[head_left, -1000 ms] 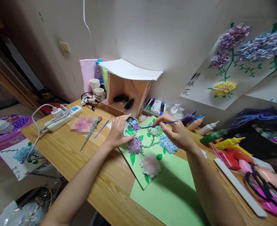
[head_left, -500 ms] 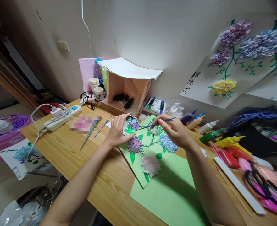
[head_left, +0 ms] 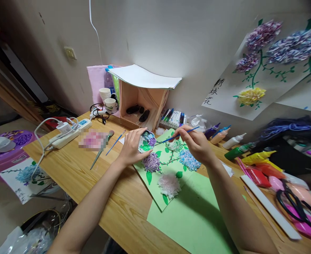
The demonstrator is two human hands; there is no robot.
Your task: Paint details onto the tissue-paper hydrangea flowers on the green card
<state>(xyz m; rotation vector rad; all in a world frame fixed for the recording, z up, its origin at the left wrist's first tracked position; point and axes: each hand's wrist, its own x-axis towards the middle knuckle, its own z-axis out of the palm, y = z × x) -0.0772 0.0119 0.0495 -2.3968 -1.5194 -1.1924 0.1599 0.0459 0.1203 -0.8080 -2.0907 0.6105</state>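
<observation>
My left hand (head_left: 131, 146) grips a small round paint palette (head_left: 145, 141), its wells smeared with green, purple and white; the fingers lie behind its left rim and the thumb reaches along the near side. A thin blue paintbrush (head_left: 180, 133) is pinched in my right hand (head_left: 193, 143), its tip pointing left, close to the palette's right edge. Whether the bristles touch anything I cannot tell. Both hands are over a green sheet (head_left: 155, 192) bearing painted leaves and stems, with a purple flower (head_left: 151, 162), a blue flower (head_left: 189, 159) and a pale pink flower (head_left: 169, 185).
Another green sheet (head_left: 197, 215) lies in front. Left are a second blue brush (head_left: 115, 143), a larger brush (head_left: 101, 151) and a power strip (head_left: 70, 134). Markers (head_left: 172, 118), paint bottles (head_left: 240, 151) and black scissors (head_left: 294, 204) lie right. An open box (head_left: 168, 98) stands behind.
The paintbrush tip has shifted slightly right, away from the middle of the palette, as my right hand moved a little. My left hand keeps the palette in nearly the same place.
</observation>
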